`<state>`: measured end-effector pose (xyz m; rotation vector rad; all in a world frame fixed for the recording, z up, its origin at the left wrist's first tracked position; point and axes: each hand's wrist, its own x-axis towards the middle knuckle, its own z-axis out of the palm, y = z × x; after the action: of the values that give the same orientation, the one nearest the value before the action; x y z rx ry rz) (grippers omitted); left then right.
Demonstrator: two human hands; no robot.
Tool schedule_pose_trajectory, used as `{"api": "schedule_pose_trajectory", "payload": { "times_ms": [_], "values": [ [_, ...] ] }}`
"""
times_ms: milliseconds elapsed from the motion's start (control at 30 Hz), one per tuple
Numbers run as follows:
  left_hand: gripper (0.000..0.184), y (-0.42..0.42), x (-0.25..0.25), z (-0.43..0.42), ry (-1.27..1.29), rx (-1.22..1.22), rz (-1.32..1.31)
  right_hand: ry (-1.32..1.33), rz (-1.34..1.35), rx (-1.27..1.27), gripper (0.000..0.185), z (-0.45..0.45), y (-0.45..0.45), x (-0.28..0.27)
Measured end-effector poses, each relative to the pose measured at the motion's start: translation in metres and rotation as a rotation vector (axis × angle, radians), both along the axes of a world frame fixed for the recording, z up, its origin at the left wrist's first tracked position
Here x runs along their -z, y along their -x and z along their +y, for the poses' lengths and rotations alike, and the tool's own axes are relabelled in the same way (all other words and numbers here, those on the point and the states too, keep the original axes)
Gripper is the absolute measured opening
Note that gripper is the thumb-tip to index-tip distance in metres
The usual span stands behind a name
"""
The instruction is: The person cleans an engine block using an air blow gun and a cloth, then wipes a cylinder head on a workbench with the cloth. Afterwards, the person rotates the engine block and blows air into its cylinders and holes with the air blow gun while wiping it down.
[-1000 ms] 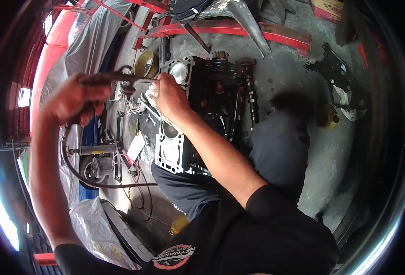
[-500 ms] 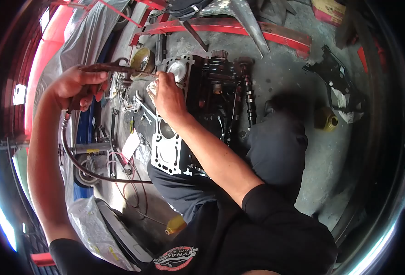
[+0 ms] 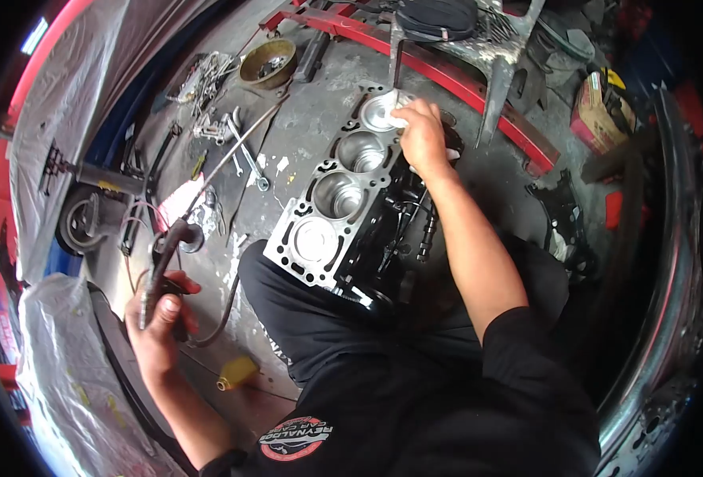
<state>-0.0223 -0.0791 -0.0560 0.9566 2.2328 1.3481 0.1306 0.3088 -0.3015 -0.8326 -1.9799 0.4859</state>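
Note:
My left hand [image 3: 160,318] is wrapped round the handle of an air blow gun [image 3: 172,254], whose long thin nozzle points up and away; a dark hose curves from its lower end. My right hand [image 3: 424,141] pinches a white cloth [image 3: 400,111] at the far end of the engine block [image 3: 292,226], beside the farthest cylinder. The block's flat top faces up, with its cylinder bores in a row. Its near end lies close to my knee. The blow gun is apart from the block.
A brass-coloured bowl [image 3: 268,65] and wrenches [image 3: 248,155] lie on the floor beyond the block's left side. A red metal frame [image 3: 447,71] and a worn stand [image 3: 490,48] are at the back. A yellow bottle [image 3: 238,372] lies near my left forearm.
My left hand has moved down and nearer my body with the blow gun, away from the cloth. My right hand has shifted right with the cloth. The view has turned, showing more of the block.

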Motion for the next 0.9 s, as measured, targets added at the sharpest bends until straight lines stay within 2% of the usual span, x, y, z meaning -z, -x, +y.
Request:
{"api": "schedule_pose_trajectory", "payload": {
  "times_ms": [133,167,233,267,300,333,367,400,467,500,533,600,667,700,733,800,867,900],
  "values": [
    [0.058,0.02,0.034,-0.028,-0.033,-0.043,-0.194,-0.045,-0.109,-0.036,0.038,-0.047,-0.007,-0.009],
    [0.057,0.024,0.039,-0.03,-0.038,-0.054,-0.212,-0.038,-0.142,-0.096,0.031,-0.066,-0.013,-0.009],
    [0.055,0.028,0.05,-0.028,-0.067,-0.046,-0.264,0.021,-0.155,-0.187,0.033,-0.113,-0.024,-0.022],
    [0.053,0.029,0.052,-0.03,-0.074,-0.015,-0.313,0.124,-0.108,-0.314,0.035,-0.135,-0.033,-0.022],
    [0.052,0.031,0.053,-0.031,-0.062,0.061,-0.368,0.341,-0.086,-0.499,0.035,-0.161,-0.044,-0.026],
    [0.052,0.03,0.055,-0.034,-0.047,0.135,-0.427,0.705,-0.211,-0.658,0.036,-0.177,-0.063,-0.023],
    [0.051,0.028,0.059,-0.039,-0.038,0.173,-0.466,0.946,-0.294,-0.68,0.036,-0.188,-0.081,-0.02],
    [0.047,0.027,0.065,-0.042,-0.047,0.23,-0.471,1.002,-0.3,-0.454,0.035,-0.192,-0.098,-0.008],
    [0.043,0.016,0.071,-0.042,-0.025,0.285,-0.457,1.451,0.502,-0.052,0.032,-0.169,-0.119,-0.004],
    [0.04,0.013,0.076,-0.042,0.046,0.348,-0.373,1.459,0.561,-0.086,0.033,-0.16,-0.123,-0.021],
    [0.038,0.005,0.076,-0.039,0.117,0.349,-0.438,1.464,0.626,-0.118,0.035,-0.152,-0.122,-0.04],
    [0.036,-0.016,0.089,-0.025,0.035,0.456,-0.248,1.362,0.548,-0.104,0.034,-0.157,-0.106,-0.052],
    [0.033,-0.035,0.101,-0.009,-0.057,0.608,-0.01,1.493,0.993,-0.122,0.041,-0.168,-0.08,-0.066],
    [0.032,-0.044,0.112,-0.008,-0.071,0.638,0.022,1.541,1.067,-0.072,0.041,-0.17,-0.067,-0.075],
    [0.032,-0.05,0.124,-0.007,-0.101,0.684,0.042,1.55,1.067,-0.067,0.041,-0.166,-0.07,-0.067],
    [0.032,-0.058,0.127,-0.004,-0.064,0.69,0.125,1.638,1.245,-0.069,0.037,-0.15,-0.079,-0.038],
    [0.033,-0.059,0.129,-0.003,-0.035,0.704,0.121,1.612,1.312,-0.134,0.033,-0.135,-0.08,-0.029],
    [0.034,-0.056,0.126,-0.003,-0.046,0.707,0.043,1.542,1.137,0.178,0.035,-0.123,-0.075,-0.031]
  ]
}}
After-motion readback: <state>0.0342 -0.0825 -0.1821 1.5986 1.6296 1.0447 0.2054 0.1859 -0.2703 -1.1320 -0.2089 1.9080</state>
